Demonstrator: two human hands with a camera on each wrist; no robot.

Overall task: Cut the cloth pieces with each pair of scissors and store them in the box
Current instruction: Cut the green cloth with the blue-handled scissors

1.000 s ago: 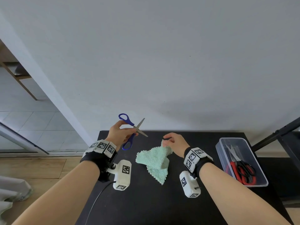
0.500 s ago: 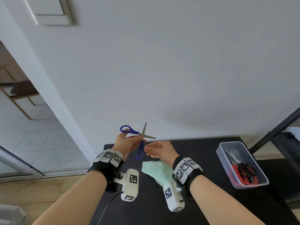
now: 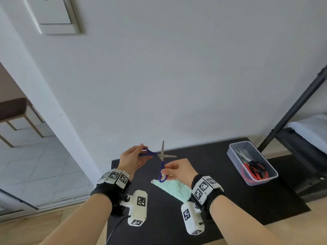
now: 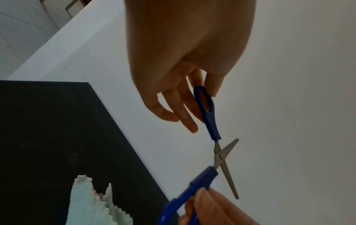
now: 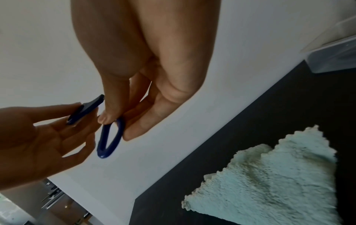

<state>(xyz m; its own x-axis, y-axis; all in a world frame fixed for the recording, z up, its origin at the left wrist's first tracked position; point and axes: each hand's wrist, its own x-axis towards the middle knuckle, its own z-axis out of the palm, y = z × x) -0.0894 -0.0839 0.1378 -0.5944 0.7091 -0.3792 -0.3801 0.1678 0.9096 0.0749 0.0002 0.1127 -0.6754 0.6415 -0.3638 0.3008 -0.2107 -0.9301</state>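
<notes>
Head view: both hands hold the blue-handled metal scissors wide open. The left hand pinches the 9 o'clock loop, the right hand the 6 o'clock one. Best slide fingers in, then cut the fluffy mint-green cloth.

No readable text; only coded square markers on the wrist bands.

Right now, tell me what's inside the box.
The box holds red-handled scissors, black-handled scissors across them, and blades of at least one more; its handles are covered. No cloth shows there.
</notes>
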